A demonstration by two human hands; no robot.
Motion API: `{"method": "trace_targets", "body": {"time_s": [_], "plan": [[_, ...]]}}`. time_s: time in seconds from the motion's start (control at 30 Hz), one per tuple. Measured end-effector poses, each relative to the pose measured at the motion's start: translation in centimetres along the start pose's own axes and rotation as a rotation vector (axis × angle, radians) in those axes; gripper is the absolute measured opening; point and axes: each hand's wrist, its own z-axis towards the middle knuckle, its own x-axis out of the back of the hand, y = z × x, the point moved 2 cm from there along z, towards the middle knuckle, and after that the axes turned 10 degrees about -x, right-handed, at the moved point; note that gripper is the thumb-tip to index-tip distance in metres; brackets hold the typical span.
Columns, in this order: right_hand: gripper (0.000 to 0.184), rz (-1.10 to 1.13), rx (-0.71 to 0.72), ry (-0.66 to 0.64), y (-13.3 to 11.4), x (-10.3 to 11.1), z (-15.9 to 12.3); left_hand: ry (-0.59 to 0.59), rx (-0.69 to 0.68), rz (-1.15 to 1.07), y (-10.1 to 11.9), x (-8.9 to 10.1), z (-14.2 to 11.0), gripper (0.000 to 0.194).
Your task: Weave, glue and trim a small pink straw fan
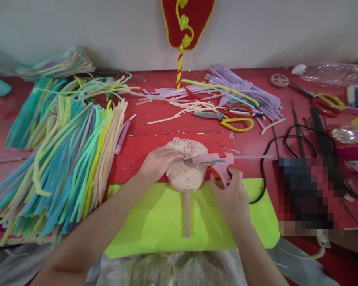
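A round cream fan [187,176] made of pipe cleaners, with a pink handle and small pink flowers near its top edge, lies on the red and lime-green mats. My right hand [231,194] grips a pink hot glue gun [216,159], its nozzle pointing left over the fan's middle. A clear glue stick [253,157] sticks out of the gun's back end. Over the fan's upper left is my left hand [159,161], its fingers pinched together close to the nozzle. What those fingertips hold, if anything, is too small to make out.
Bundles of coloured pipe cleaners [59,159] fill the left side. Behind the fan lie purple pipe cleaners [244,91] and yellow-and-red scissors [237,124]. A black cord [264,174] loops on the right, near a plastic bottle [337,74]. A red fan [191,24] stands against the wall.
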Motion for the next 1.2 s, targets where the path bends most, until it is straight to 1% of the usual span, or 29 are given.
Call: {"method": "trace_targets", "body": {"time_s": [0.27, 0.47, 0.7, 0.9, 1.07, 1.2], "plan": [[0.04, 0.003, 0.026, -0.013, -0.2, -0.45, -0.39, 0.028, -0.016, 0.023, -0.27, -0.2, 0.06, 0.019], [0.035, 0.031, 0.072, -0.026, -0.27, -0.3, -0.36, 0.039, -0.031, 0.032, -0.21, -0.07, 0.16, 0.019], [0.034, 0.059, 0.034, -0.079, -0.09, -0.13, -0.29, 0.082, -0.063, 0.033, -0.2, -0.04, 0.18, 0.019], [0.035, 0.072, 0.023, -0.09, -0.08, 0.0, -0.22, 0.065, -0.054, 0.03, -0.38, -0.28, 0.0, 0.018], [0.033, 0.073, 0.023, -0.11, 0.07, -0.02, -0.28, 0.08, -0.056, 0.017, -0.33, -0.18, 0.02, 0.02], [0.033, 0.051, 0.033, -0.119, 0.21, -0.03, -0.35, 0.07, -0.056, 0.02, -0.29, -0.11, 0.06, 0.021]]}}
